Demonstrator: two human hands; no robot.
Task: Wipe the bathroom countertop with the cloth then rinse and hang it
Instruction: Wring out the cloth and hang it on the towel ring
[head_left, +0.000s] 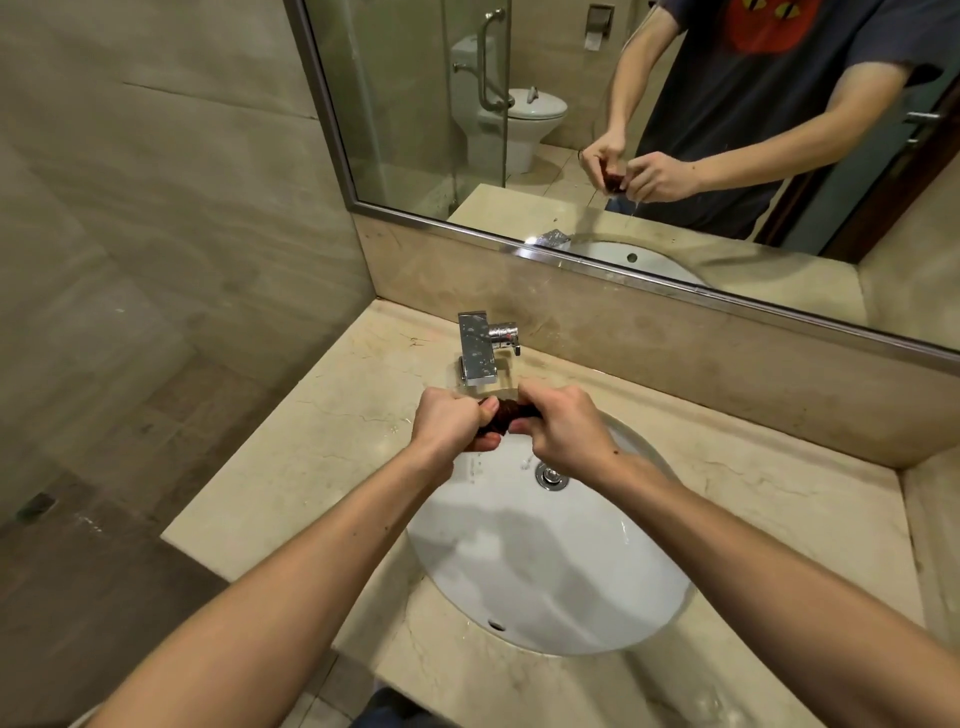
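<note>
Two bare hands meet over the far rim of the white oval sink (545, 561), just in front of the faucet (478, 348). The left hand (449, 421) is curled into a fist round one end of the cloth (501, 413), and the right hand (563, 428) grips the other end, thumb and fingers wrapped over it. The cloth is a dark reddish-brown bundle, twisted into a short thick roll between the two fists and held in the air above the basin, touching neither the sink nor the table (311, 457). A few drops show on the porcelain beside the chrome drain (551, 475), and the overflow hole (496, 625) sits at the near wall of the basin. The faucet is a square chrome block spotted with droplets, with a short side lever; any maker's mark on it is too small to tell. The table is cream marble with darker veins, and its surface looks wet around the faucet base. The mirror (571, 104) above the backsplash reflects the same grip, with thin threads of water falling from the cloth. It also reflects a dark shirt (769, 104) printed with a red shape and yellow eye-like marks, a white toilet (511, 119) behind a glass panel, and a wall-mounted paper holder (600, 23).
</note>
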